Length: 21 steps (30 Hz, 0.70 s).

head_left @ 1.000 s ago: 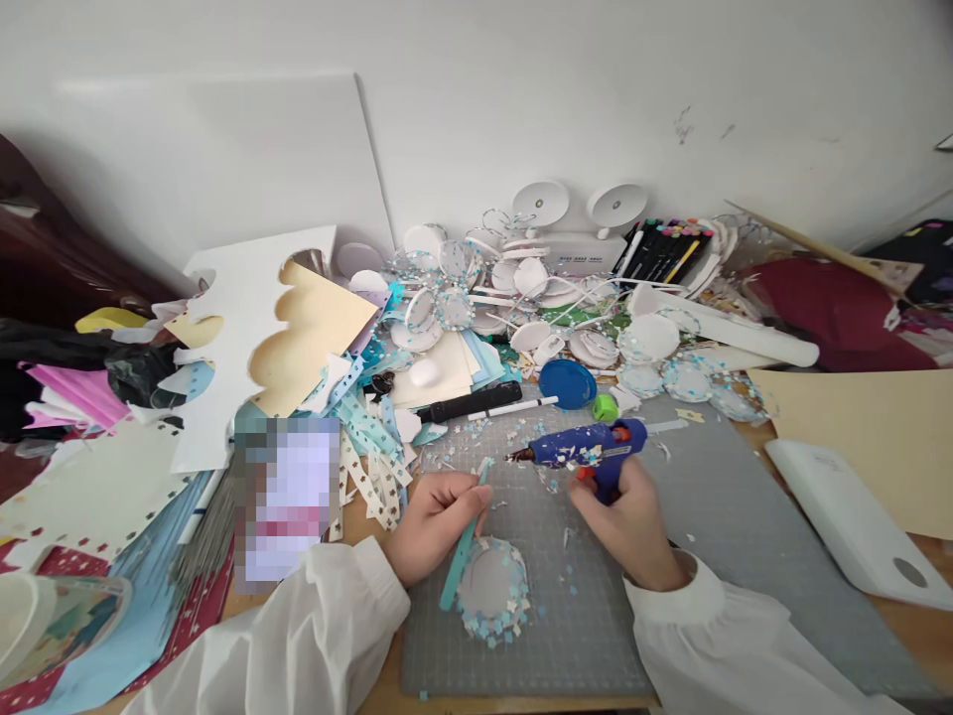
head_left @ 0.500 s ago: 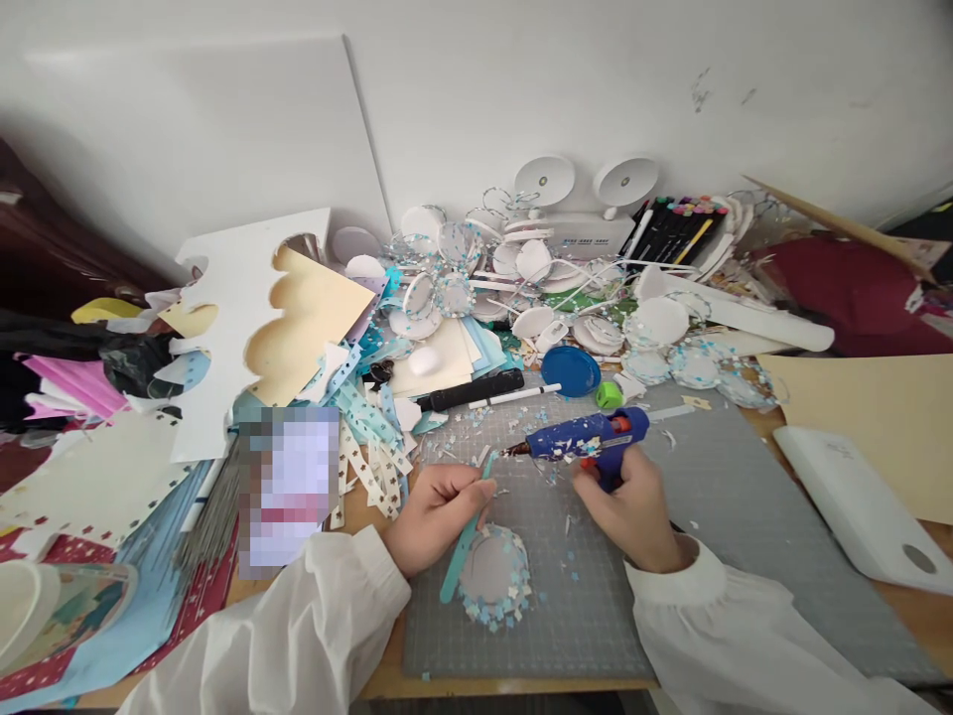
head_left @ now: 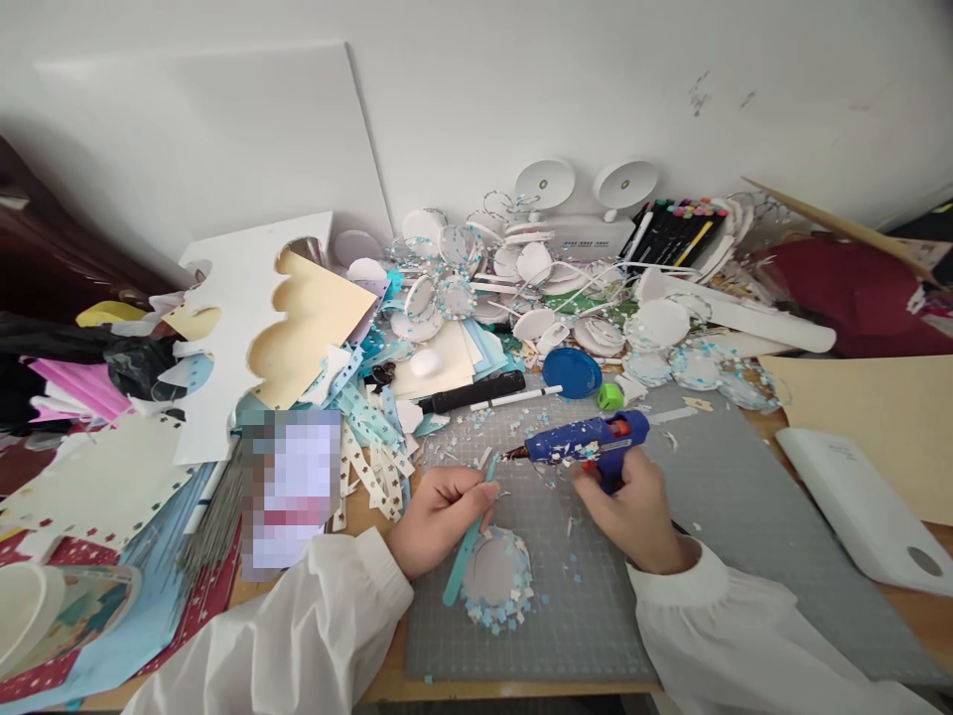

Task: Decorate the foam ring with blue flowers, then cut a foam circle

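My left hand (head_left: 445,518) is closed around a pair of teal tweezers (head_left: 463,568), their tip pointing up. That tip sits close to the nozzle of a blue hot glue gun (head_left: 570,439); whether they touch or something tiny is pinched there I cannot tell. My right hand (head_left: 631,511) grips the glue gun's handle, fingers by its red trigger. Small paper stars and glue strands cling to the gun's barrel. Below my left hand, a round disc ringed with blue and white stars (head_left: 497,581) lies on the grey cutting mat (head_left: 596,616).
Behind the mat are a blue lid (head_left: 571,372), a black marker (head_left: 476,391), a green sharpener-like piece (head_left: 611,397) and heaped white discs (head_left: 534,260). Punched paper strips (head_left: 364,467) and a blurred rectangle (head_left: 294,492) lie left. A white device (head_left: 856,506) rests at right.
The view has shifted very slightly. Both hands keep their holds, and the tweezers and glue gun stay almost where they were.
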Tool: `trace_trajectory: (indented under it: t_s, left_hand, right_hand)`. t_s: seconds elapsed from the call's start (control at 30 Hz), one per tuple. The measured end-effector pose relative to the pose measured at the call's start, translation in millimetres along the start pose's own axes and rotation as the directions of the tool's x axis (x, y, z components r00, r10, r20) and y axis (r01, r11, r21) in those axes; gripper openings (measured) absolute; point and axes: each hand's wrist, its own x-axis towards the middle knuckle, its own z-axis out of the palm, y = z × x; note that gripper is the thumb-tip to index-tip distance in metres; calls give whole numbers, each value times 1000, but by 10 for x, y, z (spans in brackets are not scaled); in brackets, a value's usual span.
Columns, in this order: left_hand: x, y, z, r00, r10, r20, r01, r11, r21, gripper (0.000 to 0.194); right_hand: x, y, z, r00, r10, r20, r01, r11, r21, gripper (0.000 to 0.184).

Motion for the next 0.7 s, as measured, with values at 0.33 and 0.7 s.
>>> trace_trajectory:
  t_s: [0.33,0.7]
  left_hand:
    - [21,-22,-33,998,-46,-45,43,997,-62,48]
    - [37,-27,-17,992,-70,-105,53,987,-153,45]
  right_hand:
    - [68,155,-243,973,127,-194,-169,961,-218,30]
    - [-215,789,-1028,948,311,-64,-298,802,-517,30]
